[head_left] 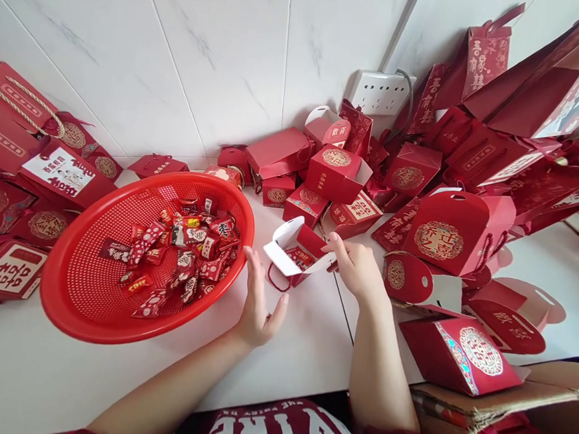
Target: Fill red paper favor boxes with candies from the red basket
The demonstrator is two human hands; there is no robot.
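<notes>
A small red gift box (300, 258) stands on the white table in front of me, its white-lined flaps spread and some wrapped candy (300, 257) visible inside. My right hand (356, 266) pinches the box's right flap between thumb and fingers. Between the box and a red plastic basket (83, 227) is my left hand (260, 305), fingers stretched and thumb apart, holding nothing. Its fingertips are close to the basket's right rim; whether they touch it I cannot tell. Wrapped candies (184, 249) in red, white and dark wrappers lie loose in the basket.
Closed red boxes (333, 170) pile up against the tiled wall under a power strip (382, 92). Open boxes (461, 234) and larger gift bags (546, 70) crowd the right side. More bags (16, 122) stand at left. A cardboard carton (459, 417) sits at the lower right.
</notes>
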